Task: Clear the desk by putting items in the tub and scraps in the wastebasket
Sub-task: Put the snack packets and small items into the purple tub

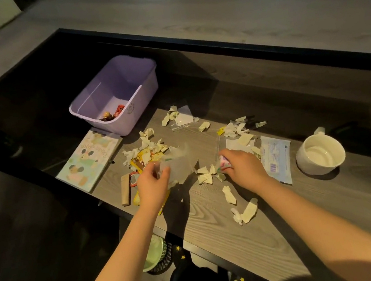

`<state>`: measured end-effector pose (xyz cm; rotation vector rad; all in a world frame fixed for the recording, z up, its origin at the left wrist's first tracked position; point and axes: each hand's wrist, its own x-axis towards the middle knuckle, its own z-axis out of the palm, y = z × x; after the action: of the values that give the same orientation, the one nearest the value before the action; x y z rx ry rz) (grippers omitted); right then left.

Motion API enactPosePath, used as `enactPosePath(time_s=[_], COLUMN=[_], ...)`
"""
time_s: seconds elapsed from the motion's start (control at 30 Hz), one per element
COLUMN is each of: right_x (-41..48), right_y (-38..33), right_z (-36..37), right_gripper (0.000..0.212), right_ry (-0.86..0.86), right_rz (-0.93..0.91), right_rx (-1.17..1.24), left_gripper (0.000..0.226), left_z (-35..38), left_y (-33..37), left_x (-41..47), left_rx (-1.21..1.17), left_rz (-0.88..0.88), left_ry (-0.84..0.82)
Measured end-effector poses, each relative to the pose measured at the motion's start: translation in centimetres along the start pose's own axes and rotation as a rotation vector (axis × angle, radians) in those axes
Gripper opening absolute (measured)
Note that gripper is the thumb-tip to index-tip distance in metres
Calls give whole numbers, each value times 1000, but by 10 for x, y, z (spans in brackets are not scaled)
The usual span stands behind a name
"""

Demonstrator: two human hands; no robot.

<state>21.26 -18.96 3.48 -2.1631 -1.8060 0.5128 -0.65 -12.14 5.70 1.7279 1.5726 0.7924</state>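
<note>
grey wood-grain worktop (276,211) littered with torn cream paper scraps (206,177), left hand (152,184) pinching a crumpled clear plastic wrapper (178,163), right hand (244,167) closed round a small colourful packet (222,165), white ceramic mug (319,155) at 3 o'clock, pastel picture book (88,163) at 9, lilac plastic tub (116,95) at 11 holding a few small toys (112,114), black mesh wastebasket (160,257) under the worktop edge at 6

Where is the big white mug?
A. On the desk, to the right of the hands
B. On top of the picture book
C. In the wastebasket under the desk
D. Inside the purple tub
A. The white mug stands upright on the desk, out past the right hand and beside a flat printed packet, far from the purple tub.
</note>
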Motion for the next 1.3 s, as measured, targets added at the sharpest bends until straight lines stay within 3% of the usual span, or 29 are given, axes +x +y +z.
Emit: enactPosePath(time_s=[0.1, 0.3, 0.7, 0.83, 1.0, 1.3], right_x=[14, 55, 170, 194, 206, 215], right_y=[-19, -70, -175, -193, -203, -210], right_z=[-12, -29, -25, -19, -10, -3], right_gripper=[35, 44, 23, 24, 25, 26], right_ry=[-13, 49, 240, 273, 312, 352], right_rz=[69, 139, 187, 224, 264, 305], right_rx=[112, 293, 619, 660, 719, 747], left_gripper=[2, 15, 13, 11, 19, 33], left_z=[-10, -41, -121, -129, -108, -75], left_y=[2, 6, -21, -30, -35, -47], left_x=[16, 65, 203, 265, 324, 352], left_rx=[-28, -78, -267, -226, -59, 409], left_rz=[-12, 11, 58, -48, -203, -170], left_ry=[-15, -10, 122, 144, -52, -543])
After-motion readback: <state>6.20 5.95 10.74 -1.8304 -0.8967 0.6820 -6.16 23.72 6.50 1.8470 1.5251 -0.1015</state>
